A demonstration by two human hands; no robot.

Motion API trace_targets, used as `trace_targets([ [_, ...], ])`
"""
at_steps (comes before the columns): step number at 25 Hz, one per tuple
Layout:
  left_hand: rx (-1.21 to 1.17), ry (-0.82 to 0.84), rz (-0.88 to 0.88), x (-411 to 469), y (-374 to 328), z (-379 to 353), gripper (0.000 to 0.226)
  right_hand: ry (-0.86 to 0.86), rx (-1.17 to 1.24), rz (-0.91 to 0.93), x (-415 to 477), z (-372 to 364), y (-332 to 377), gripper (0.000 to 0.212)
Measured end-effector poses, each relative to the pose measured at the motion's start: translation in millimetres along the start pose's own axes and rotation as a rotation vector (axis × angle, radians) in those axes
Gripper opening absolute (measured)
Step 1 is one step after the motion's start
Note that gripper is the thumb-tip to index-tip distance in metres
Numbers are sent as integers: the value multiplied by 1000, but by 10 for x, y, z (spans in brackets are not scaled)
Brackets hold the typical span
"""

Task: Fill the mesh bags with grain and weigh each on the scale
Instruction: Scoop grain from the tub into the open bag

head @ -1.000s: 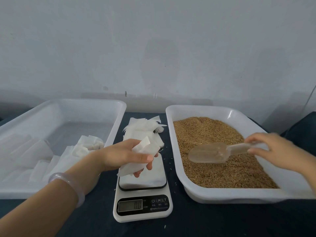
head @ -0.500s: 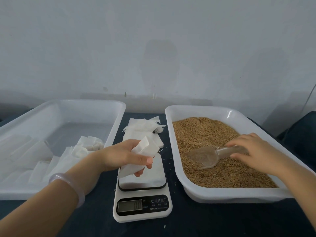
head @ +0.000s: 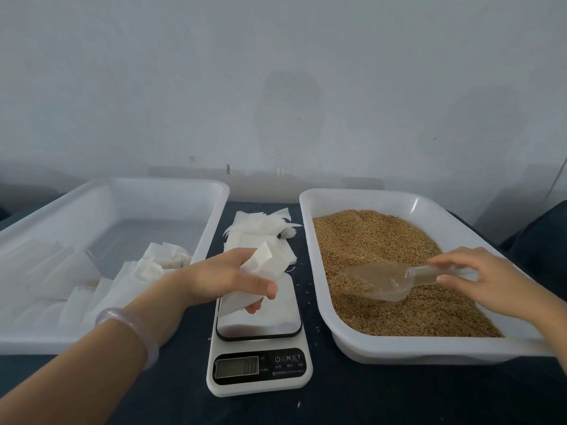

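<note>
Fingers [head: 259, 285] of the left hand [head: 227, 277] curl round a white mesh bag [head: 264, 265], pinching it between thumb and fingertips just above the steel platform of a small digital scale [head: 259, 391], with a pale bracelet [head: 129, 329] on the wrist. The scale sits at the front of a dark cloth-covered table [head: 383, 400], between two white plastic trays, its display [head: 236, 367] lit but the digits too blurred to read. To the right, the right hand [head: 481, 280] grips the handle of a clear plastic scoop [head: 386, 280], thumb below and fingers over the top. The scoop's bowl lies on the brown grain [head: 383, 237] with some kernels inside its mouth. The grain fills much of the right tray [head: 429, 352], heaped higher toward the far end. A few loose kernels [head: 307, 294] lie on the cloth between scale and tray. In the left tray [head: 122, 184], white bags [head: 150, 266] lie bunched against the near right wall, and more show as pale shapes through the near left wall. Behind the scale, a loose stack of flat empty bags [head: 260, 230] rests on the cloth between the trays. A plain grey-white wall [head: 276, 87] closes the scene.
</note>
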State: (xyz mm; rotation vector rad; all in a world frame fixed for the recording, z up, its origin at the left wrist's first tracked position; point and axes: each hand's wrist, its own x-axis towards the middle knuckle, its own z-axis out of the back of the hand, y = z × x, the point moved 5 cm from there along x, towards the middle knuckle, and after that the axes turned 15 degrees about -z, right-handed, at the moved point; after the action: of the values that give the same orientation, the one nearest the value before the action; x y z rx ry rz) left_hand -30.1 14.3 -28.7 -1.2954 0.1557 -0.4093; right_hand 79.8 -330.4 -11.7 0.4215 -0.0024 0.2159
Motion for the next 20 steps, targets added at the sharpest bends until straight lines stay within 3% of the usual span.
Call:
trace_targets([
  [8, 138, -80, -69, 186, -305, -148, 17, -23, -219, -16, 39, -119, -20, 27],
  [12, 127, -140, -168, 553, -538, -434, 29, -35, -300, 11, 45, -263, 96, 36],
  [17, 184, -282, -222, 929, -523, -710, 45, -41, -137, 2, -19, -88, 31, 28],
  [20, 266, -339, -211, 992, -392, -723, 42, -32, 16, 1, -104, 41, -52, 23],
])
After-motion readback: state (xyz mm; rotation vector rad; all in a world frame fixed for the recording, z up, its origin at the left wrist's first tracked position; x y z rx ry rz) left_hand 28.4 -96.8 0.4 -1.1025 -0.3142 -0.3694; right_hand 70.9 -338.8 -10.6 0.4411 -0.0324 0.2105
